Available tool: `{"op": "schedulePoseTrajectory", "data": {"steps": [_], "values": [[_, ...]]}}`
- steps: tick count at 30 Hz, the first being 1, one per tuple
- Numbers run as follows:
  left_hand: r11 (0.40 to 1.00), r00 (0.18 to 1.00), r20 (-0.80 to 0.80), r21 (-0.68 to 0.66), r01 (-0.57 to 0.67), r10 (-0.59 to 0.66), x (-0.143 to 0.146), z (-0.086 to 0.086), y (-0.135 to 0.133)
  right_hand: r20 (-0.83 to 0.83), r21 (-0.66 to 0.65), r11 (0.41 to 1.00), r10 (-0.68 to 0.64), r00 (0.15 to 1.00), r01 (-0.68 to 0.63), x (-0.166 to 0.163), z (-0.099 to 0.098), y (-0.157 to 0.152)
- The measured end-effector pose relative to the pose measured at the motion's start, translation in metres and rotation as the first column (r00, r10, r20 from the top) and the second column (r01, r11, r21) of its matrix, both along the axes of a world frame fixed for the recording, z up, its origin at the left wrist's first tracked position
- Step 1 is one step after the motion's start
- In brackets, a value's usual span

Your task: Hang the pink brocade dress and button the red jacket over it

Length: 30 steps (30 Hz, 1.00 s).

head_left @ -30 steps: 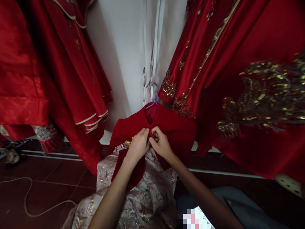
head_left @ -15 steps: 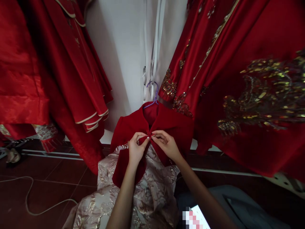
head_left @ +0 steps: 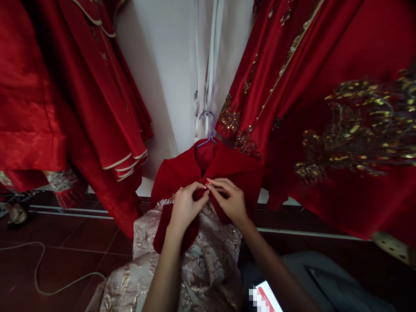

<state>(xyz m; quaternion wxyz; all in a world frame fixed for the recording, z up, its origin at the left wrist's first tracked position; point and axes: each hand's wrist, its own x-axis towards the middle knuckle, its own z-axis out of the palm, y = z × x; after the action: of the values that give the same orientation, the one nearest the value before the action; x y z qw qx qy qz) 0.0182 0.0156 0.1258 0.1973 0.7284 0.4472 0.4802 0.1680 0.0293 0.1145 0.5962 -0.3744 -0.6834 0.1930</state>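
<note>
A red short jacket (head_left: 177,162) hangs on a purple hanger (head_left: 211,130), over a pale dress with a gold pattern (head_left: 208,264). Both my hands meet at the jacket's front opening, just below the collar. My left hand (head_left: 188,206) is closed, thumb and forefinger at the left front edge. From the other side, my right hand (head_left: 232,201) pinches the opposite edge. Between the fingertips shows a small shiny fastener (head_left: 206,186), partly hidden. A beaded trim (head_left: 165,201) runs beside my left hand.
Red garments with pale piping (head_left: 107,108) hang at left. To the right is a red gown with gold sequins (head_left: 360,125). White straps (head_left: 211,56) hang behind the hanger. A cable (head_left: 42,268) lies on the tiled floor; a lit phone screen (head_left: 268,294) shows low down.
My left hand has shifted slightly, its thumb moving right and lower, away from its forefinger tip. My right hand stays at the fastener, slightly lower. The jacket hangs as before.
</note>
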Motion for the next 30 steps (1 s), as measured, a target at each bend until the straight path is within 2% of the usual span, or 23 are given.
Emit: {"op": "schedulePoseTrajectory", "data": {"steps": [6,13,19,23,26,30], "values": [[0.998,0.986,-0.157,0.045,-0.046,0.053,0.001,0.007,0.003,-0.037,-0.059,0.995,0.081,0.996,-0.083,0.005,0.0,0.004],[0.997,0.972,-0.225,0.063,-0.052,0.065,0.001,0.005,0.004,-0.039,-0.124,0.986,0.108,0.993,-0.112,0.009,0.005,0.008],[0.996,0.977,-0.211,0.086,-0.014,0.032,-0.002,0.005,0.007,-0.023,-0.164,0.971,0.175,0.984,-0.176,0.011,0.011,0.011],[0.997,0.989,-0.147,0.077,0.027,-0.015,-0.001,0.005,0.006,0.063,-0.115,0.979,0.175,0.983,-0.167,0.006,0.011,0.01],[0.991,0.991,-0.03,0.042,0.13,-0.129,0.0,0.0,0.002,0.05,-0.081,0.994,0.075,0.996,-0.071,0.0,-0.002,0.005],[0.941,0.945,0.035,-0.092,0.326,-0.324,-0.003,-0.019,-0.005,-0.001,-0.157,0.987,-0.023,1.0,0.023,-0.001,-0.038,-0.005]]}}
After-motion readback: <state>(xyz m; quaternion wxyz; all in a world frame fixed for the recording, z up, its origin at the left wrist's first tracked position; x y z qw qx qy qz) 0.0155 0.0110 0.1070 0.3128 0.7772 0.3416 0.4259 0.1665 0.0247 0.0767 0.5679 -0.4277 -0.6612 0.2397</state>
